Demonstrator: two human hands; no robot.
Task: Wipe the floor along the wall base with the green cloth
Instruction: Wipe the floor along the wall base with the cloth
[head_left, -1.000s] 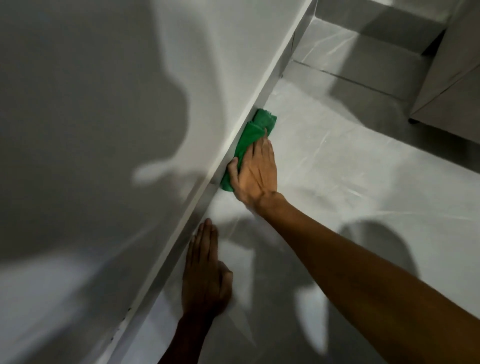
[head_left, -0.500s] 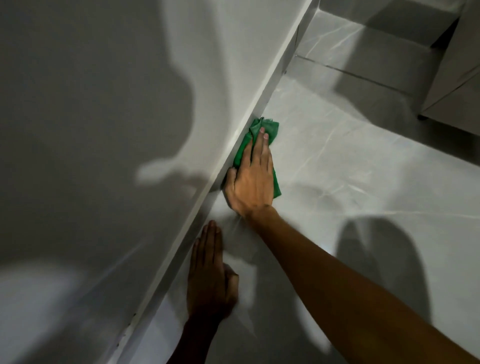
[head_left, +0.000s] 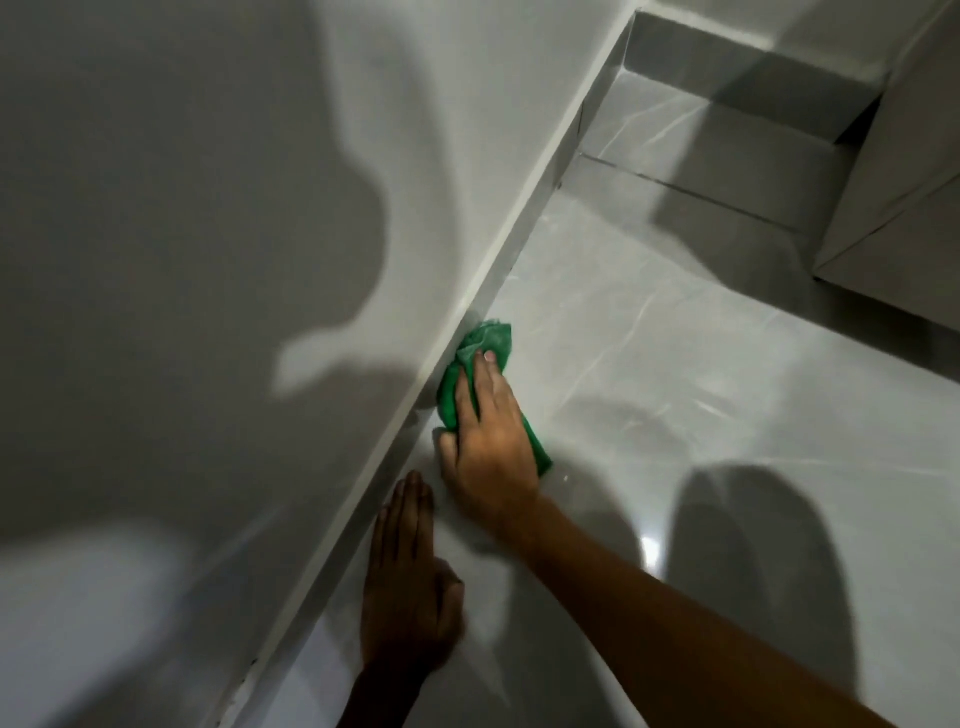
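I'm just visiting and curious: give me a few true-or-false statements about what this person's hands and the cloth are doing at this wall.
1. The right hand presses the crumpled green cloth on the glossy grey marbled floor. True.
2. The cloth lies far from the pale grey skirting strip. False: it sits against its base.
3. The left hand lies flat on the floor, holding nothing. True.
4. The left hand grips a second cloth. False: only one cloth shows, under the right hand.

No text, label, brand, number or sign can be read anywhere in the frame; every surface in view is plain and unmarked.
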